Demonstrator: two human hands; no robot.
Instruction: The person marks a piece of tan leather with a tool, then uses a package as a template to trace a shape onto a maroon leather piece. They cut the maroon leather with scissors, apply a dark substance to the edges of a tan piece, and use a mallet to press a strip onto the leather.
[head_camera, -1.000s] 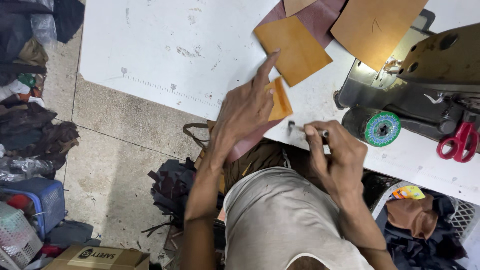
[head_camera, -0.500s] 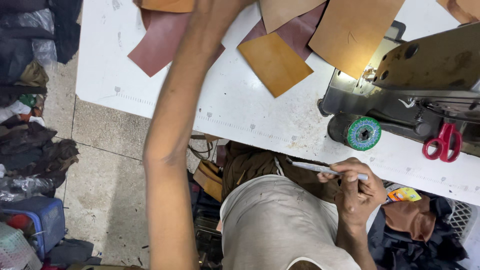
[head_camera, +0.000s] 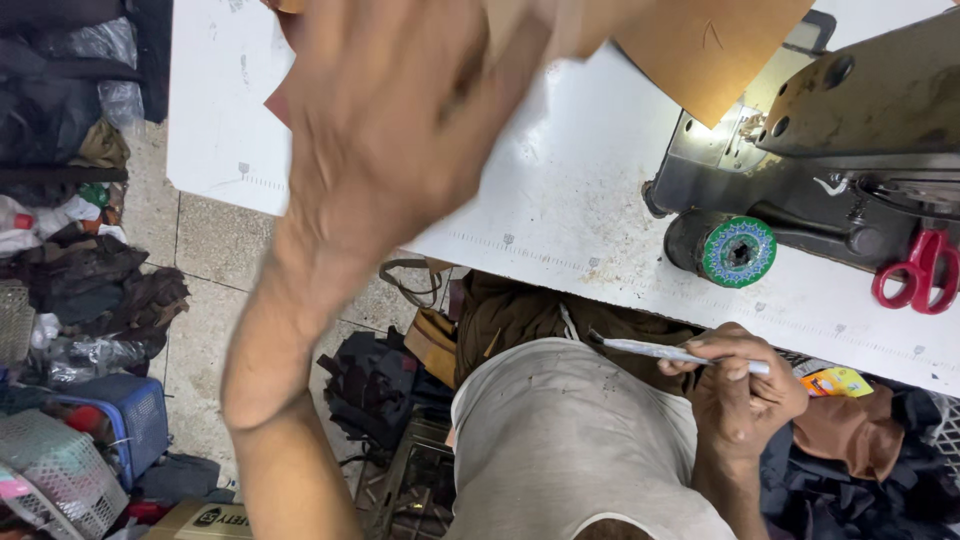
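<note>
My left hand (head_camera: 400, 130) is raised close to the camera and blurred, above the white table (head_camera: 560, 230). A tan leather piece (head_camera: 545, 25) lies at its fingertips; whether the fingers grip it is unclear. A maroon leather corner (head_camera: 278, 102) peeks out to the left of the hand. A large tan leather sheet (head_camera: 710, 50) lies beyond it. My right hand (head_camera: 745, 390) rests by my lap below the table's near edge, shut on a thin silver pen-like tool (head_camera: 655, 350) that points left.
A dark sewing machine (head_camera: 860, 140) with a green-blue handwheel (head_camera: 738, 250) stands on the table at right, with red scissors (head_camera: 915, 270) beside it. On the floor at left are a blue crate (head_camera: 130, 415), a mesh basket (head_camera: 50, 480), dark bags (head_camera: 370, 385) and cloth piles.
My left arm has pulled back from its far reach over the table and the hand now fills the upper middle of the view. The right hand with the tool has barely moved.
</note>
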